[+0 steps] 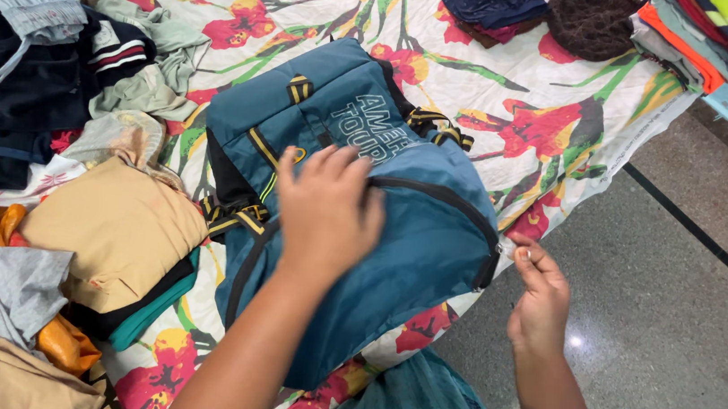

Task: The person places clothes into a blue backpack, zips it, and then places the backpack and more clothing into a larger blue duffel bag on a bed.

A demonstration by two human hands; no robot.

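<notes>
A teal-blue backpack with yellow and black trim lies on a flowered bedsheet. My left hand presses flat on the middle of the backpack, fingers spread, just left of its curved zip. At the backpack's right edge, my right hand pinches a small zip pull between thumb and fingers.
Piles of clothes fill the left side, with a folded tan garment beside the backpack. More folded clothes and a brown knitted item lie at the far edge. Grey stone floor runs along the right.
</notes>
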